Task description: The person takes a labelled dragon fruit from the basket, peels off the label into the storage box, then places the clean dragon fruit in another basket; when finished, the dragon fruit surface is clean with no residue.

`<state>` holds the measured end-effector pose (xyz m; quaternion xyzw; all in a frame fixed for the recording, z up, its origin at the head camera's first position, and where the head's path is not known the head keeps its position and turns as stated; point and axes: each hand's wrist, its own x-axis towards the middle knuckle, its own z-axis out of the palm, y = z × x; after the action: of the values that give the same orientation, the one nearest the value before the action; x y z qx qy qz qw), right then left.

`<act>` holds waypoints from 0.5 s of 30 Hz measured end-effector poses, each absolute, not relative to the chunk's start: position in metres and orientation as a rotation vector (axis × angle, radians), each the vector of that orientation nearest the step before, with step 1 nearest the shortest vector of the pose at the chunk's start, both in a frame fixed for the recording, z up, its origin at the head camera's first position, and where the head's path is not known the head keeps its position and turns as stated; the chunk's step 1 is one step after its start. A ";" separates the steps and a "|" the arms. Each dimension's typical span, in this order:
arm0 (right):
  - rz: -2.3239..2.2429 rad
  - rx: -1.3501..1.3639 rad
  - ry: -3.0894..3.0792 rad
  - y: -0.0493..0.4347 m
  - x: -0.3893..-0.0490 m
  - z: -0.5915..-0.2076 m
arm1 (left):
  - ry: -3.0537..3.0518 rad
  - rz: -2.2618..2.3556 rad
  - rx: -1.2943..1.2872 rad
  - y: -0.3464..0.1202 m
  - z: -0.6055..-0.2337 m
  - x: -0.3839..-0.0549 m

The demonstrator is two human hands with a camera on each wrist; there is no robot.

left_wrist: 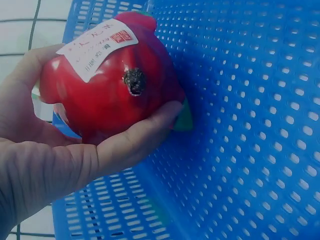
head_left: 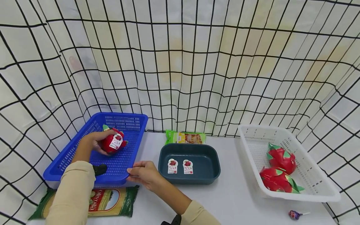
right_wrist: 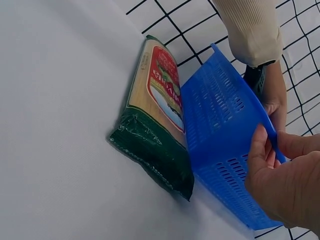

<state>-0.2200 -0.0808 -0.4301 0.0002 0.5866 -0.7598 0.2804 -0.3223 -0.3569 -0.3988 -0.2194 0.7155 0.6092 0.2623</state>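
Observation:
My left hand point(head_left: 97, 142) holds a red dragon fruit point(head_left: 112, 143) with a white label on it, inside the blue basket point(head_left: 140, 131). In the left wrist view, thumb and fingers curl round the dragon fruit point(left_wrist: 107, 95), with its dark stem end facing the camera. My right hand point(head_left: 146, 175) pinches the rim at the basket's near right corner. The right wrist view shows the right thumb and fingers on either side of that blue rim point(right_wrist: 267, 120).
A dark teal bin point(head_left: 189, 181) with two dragon fruit stickers on it stands in the middle, a green snack packet point(head_left: 185, 137) behind it. At right, a white basket point(head_left: 303, 198) contains two dragon fruits point(head_left: 278, 181). A pasta bag point(head_left: 112, 203) and lollipop point(head_left: 294, 214) lie nearer.

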 end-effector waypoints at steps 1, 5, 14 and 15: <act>-2.036 -0.005 1.576 -0.081 -0.220 -0.430 | 1.910 1.673 -0.595 -0.358 -0.399 -0.322; -2.030 -0.035 1.604 -0.081 -0.219 -0.430 | 1.812 1.768 -0.621 -0.363 -0.399 -0.319; -2.024 -0.110 1.629 -0.082 -0.220 -0.431 | 1.663 1.938 -0.652 -0.371 -0.399 -0.315; -2.024 -0.113 1.630 -0.082 -0.220 -0.431 | 1.640 1.957 -0.648 -0.371 -0.399 -0.315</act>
<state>-0.2203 -0.0822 -0.4314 -0.0418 0.6039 -0.7499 0.2667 -0.3153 -0.3713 -0.3985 -0.2381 0.6027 0.7190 0.2512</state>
